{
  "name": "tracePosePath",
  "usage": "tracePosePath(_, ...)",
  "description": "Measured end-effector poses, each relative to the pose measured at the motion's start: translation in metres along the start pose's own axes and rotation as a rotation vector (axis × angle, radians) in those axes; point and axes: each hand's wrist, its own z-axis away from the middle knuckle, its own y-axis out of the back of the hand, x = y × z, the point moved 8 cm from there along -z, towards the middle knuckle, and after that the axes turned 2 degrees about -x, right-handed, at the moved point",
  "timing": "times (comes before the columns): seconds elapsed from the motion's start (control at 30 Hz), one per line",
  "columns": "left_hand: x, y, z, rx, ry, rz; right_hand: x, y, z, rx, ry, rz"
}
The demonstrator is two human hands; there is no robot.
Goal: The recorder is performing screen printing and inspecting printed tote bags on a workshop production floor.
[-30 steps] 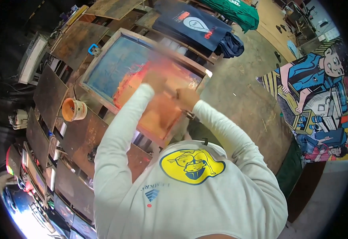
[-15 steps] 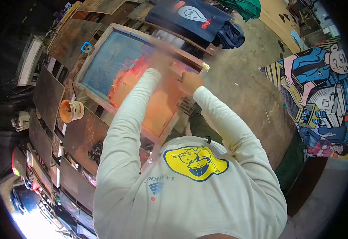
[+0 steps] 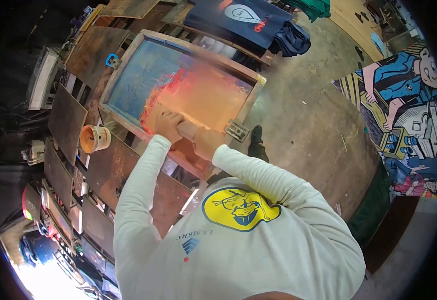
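Both fists grip a squeegee (image 3: 187,130), and a short length of its pale handle shows between them. My left hand (image 3: 167,126) wraps its left part. My right hand (image 3: 208,142) is closed round its right part. The blade is mostly hidden under my hands. Beneath lies a wooden-framed printing screen (image 3: 122,70), and the squeegee is at its near side. Orange-red ink (image 3: 203,95) spreads over the right part of the blue mesh. A metal hinge clamp (image 3: 236,130) sits at the frame's right near edge.
An ink-stained bucket (image 3: 94,139) stands left of the screen among dark boards (image 3: 66,117). Navy printed fabric (image 3: 243,25) is stacked beyond the frame. At right hangs a cartoon-printed banner (image 3: 403,100) above the concrete floor (image 3: 318,135).
Both hands have come from the far side of the screen toward me with the squeegee. More of the orange-inked mesh now shows.
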Motion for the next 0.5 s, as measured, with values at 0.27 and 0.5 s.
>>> tracePosePath(0.27, 0.006, -0.010, -0.078, -0.272, 0.191, -0.146, 0.071, 0.048, -0.054, -0.177, 0.239, 0.060)
tracePosePath(0.5, 0.042, -0.022, -0.146, -0.091, 0.248, -0.106, 0.139, 0.100, -0.085, -0.146, 0.179, 0.236)
